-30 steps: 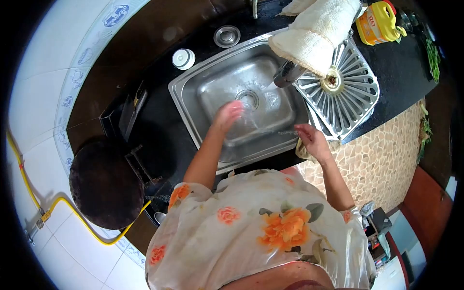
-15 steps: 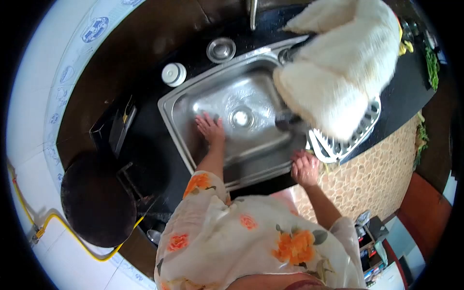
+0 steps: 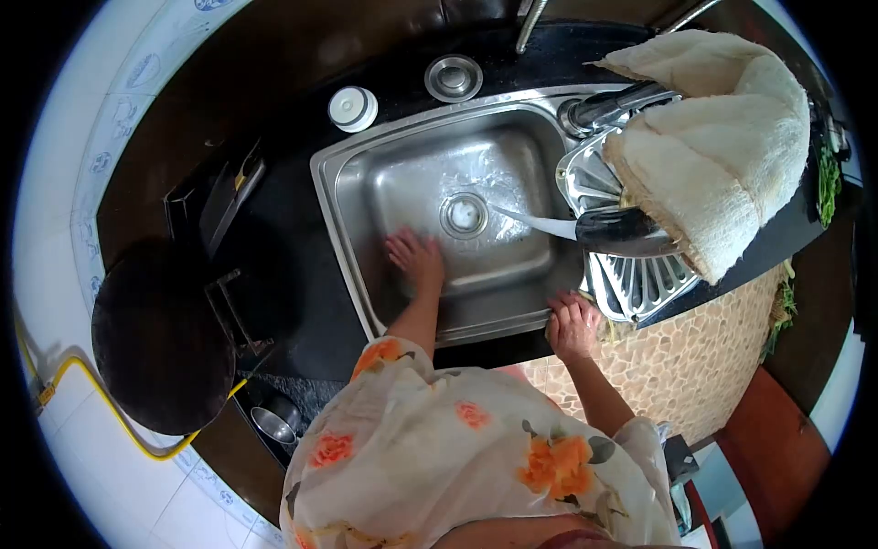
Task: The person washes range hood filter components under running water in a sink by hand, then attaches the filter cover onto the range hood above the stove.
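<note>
Low in the left part of the steel sink [image 3: 322, 188], my left hand [image 3: 419, 261] lies with its fingers apart on the basin surface, slightly blurred. My right hand [image 3: 574, 328] is at the sink's front right corner, fingers curled over the edge. Something yellowish shows at its sides, mostly hidden. A black faucet [image 3: 622, 231] pours a stream of water [image 3: 540, 222] toward the drain [image 3: 465, 216]. Above the faucet and ridged drainboard [image 3: 654, 284] hangs a large off-white fluffy cloth [image 3: 722, 156], hiding part of both.
A white-lidded jar [image 3: 353, 109] and a steel drain strainer [image 3: 454, 79] stand behind the sink. To the left are a dark round board [image 3: 163, 337] and a steel pot [image 3: 276, 421]. Green leaves [image 3: 829, 186] lie at far right.
My left hand has slid toward the front of the basin. The cloth now sits farther right in view, uncovering the faucet, its water stream and more drainboard. My right hand stays at the corner.
</note>
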Demonstrator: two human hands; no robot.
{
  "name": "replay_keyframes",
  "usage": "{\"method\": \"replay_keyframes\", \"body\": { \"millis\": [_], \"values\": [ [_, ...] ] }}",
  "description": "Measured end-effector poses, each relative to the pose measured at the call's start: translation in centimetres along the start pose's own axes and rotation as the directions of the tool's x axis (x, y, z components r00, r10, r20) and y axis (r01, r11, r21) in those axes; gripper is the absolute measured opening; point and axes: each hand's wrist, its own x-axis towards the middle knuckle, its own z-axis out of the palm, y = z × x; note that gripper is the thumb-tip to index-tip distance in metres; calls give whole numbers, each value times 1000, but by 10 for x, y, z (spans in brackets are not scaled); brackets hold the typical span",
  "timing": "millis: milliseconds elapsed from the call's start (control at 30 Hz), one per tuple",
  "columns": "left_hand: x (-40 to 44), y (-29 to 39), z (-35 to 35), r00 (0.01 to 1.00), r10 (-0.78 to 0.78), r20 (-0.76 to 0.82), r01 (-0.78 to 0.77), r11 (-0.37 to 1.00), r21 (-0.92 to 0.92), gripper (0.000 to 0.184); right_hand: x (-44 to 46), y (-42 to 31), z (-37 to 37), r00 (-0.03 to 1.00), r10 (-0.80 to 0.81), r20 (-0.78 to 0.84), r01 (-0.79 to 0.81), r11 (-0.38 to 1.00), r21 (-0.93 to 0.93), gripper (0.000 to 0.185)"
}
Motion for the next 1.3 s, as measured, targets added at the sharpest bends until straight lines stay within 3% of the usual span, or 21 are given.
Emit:
{"method": "replay_keyframes", "body": {
  "millis": [100,167,233,300,367,400,500,567,600,733,767,833,867,900,967,1033,1100,1167,1200,1267,1300],
  "values": [
    [-9,13,18,981,176,-76,-172,983,58,70,-2,3,8,1000,17,1,-17,1000,-11,26],
    [-10,38,40,792,610,30,-567,752,-338,68,-5,4,10,1000,25,-10,-25,1000,-12,27],
    [-23,50,49,715,691,108,-562,660,-498,63,-9,4,12,998,44,43,-43,999,-34,26],
    [-37,54,86,716,633,294,-106,516,-850,55,-6,5,10,994,54,98,-49,997,-55,26],
    [-31,74,19,434,900,36,-699,362,-617,50,-8,4,10,993,60,100,-55,997,-51,25],
    [-36,76,13,303,953,-25,-813,245,-527,47,-6,5,11,993,60,100,-56,997,-51,25],
    [-38,88,28,136,991,17,-864,127,-487,47,-4,3,13,999,34,33,-31,997,-64,24],
    [-10,108,37,-203,979,12,-743,-146,-653,48,-5,2,13,1000,-6,-24,4,997,-76,25],
    [13,120,13,-257,956,143,-739,-99,-666,47,-7,1,14,998,-30,-58,26,997,-71,25],
    [51,136,21,470,787,399,-814,562,-149,57,-1,5,8,996,-45,-76,44,999,-19,25],
    [72,128,39,552,783,287,-523,593,-612,58,1,5,5,997,-41,-69,40,999,-19,25],
    [100,94,29,696,661,281,-476,717,-509,60,-3,5,9,999,-21,-46,19,999,-47,24],
    [108,76,-3,756,589,284,-637,763,113,61,-7,5,14,999,-17,-34,14,997,-70,24],
    [103,49,4,758,585,287,-635,763,122,61,-7,7,14,1000,-11,-19,10,998,-63,24],
    [70,-9,24,929,368,-48,-370,928,-38,64,-9,10,14,999,19,33,-18,999,-48,24],
    [19,-11,-1,904,380,197,-407,905,122,70,-10,10,14,999,16,50,-15,1000,-27,25],
    [-23,-9,-8,666,521,534,-645,762,61,67,-9,8,11,998,27,48,-26,1000,-16,25],
    [-19,2,5,247,936,250,-812,341,-473,62,-7,9,13,999,33,36,-34,999,7,24],
    [-12,17,3,231,941,247,-812,327,-484,62,-7,7,14,998,51,35,-51,999,1,24],
    [7,68,-10,-89,978,190,-844,27,-536,53,-6,6,12,994,64,90,-64,998,-10,23],
    [14,93,1,-79,982,172,-736,59,-674,50,-10,10,18,995,60,83,-58,998,-24,24]
  ]
}}
